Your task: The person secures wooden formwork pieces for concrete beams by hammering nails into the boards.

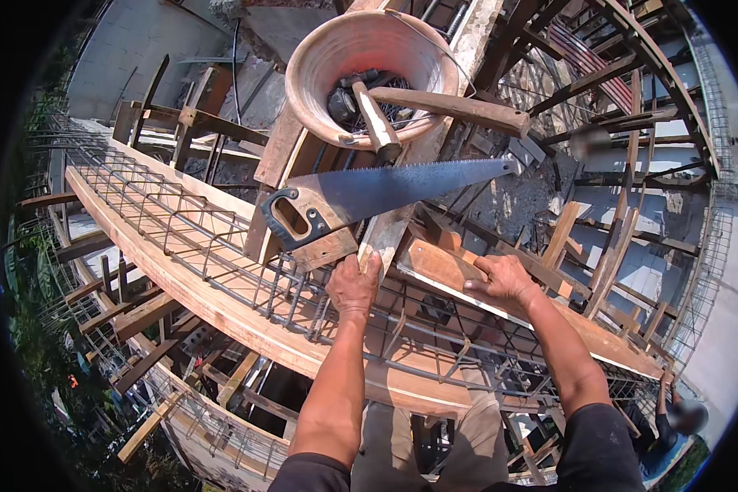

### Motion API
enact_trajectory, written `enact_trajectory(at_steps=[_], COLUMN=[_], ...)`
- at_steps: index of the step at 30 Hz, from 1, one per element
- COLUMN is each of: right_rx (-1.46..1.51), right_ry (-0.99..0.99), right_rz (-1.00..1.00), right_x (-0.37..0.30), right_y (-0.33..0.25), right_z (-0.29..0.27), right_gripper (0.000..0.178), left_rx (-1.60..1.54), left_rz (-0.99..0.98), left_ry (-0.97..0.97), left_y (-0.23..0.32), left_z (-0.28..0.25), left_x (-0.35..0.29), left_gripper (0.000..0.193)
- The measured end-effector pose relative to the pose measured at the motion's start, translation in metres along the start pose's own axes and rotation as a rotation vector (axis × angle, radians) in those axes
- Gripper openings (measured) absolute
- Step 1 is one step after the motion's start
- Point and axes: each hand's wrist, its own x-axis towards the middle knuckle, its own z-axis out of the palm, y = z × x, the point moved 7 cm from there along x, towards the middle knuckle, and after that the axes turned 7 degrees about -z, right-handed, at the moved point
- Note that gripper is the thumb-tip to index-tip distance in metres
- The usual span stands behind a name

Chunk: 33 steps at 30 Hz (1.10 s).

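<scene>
My left hand [354, 285] is closed around the near end of a narrow wooden batten [383, 239], beside a short wood block. To its right, my right hand [504, 279] grips the upper edge of a wooden board [435, 264], fingers bent over it. Just beyond my hands a handsaw [410, 190] lies across the timbers, its wood-and-black handle at the left and its teeth facing away. Behind the saw stands a worn bucket [303, 86] holding small metal pieces. A hammer [375, 123] leans out of it, and a second wooden handle [459, 109] rests over its rim.
A rebar cage [197, 225] runs inside the long curved formwork plank [213, 307]. Gaps between timber props [148, 316] open below me at the left. More scaffold timbers stand at the right. Another person [668, 426] is at the lower right, by the board's far end.
</scene>
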Motion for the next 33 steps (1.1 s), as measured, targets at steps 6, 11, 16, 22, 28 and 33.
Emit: enact_trajectory(at_steps=[6,11,16,22,28,33], right_rx=[0.011,-0.022,0.127,-0.007,0.295,0.387], right_ry=[0.007,0.487,0.723,0.606,0.196,0.183], right_rz=[0.104,-0.172,-0.331,0.247,0.186,0.081], right_x=[0.000,-0.008,0.009,0.028,0.045,0.049], right_y=[-0.009,-0.100,-0.155,-0.082,-0.045,-0.033], right_z=[-0.003,-0.105,-0.148,-0.020,-0.002,-0.001], right_gripper=[0.072,0.051,0.025,0.052,0.074,0.079], left_rx=[0.016,0.068,-0.047,-0.047,-0.140,-0.047], left_rz=[-0.047,-0.033,-0.094,-0.042,-0.021,0.027], left_ry=[-0.066,-0.058,-0.160,-0.146,-0.156,-0.058], left_y=[-0.007,-0.004,-0.017,-0.001,-0.014,-0.016], left_z=[0.002,-0.006,0.027,0.019,0.015,0.015], left_x=[0.012,0.023,0.008,0.009,0.017,0.020], left_gripper=[0.057,0.056,0.075,0.076,0.079,0.078])
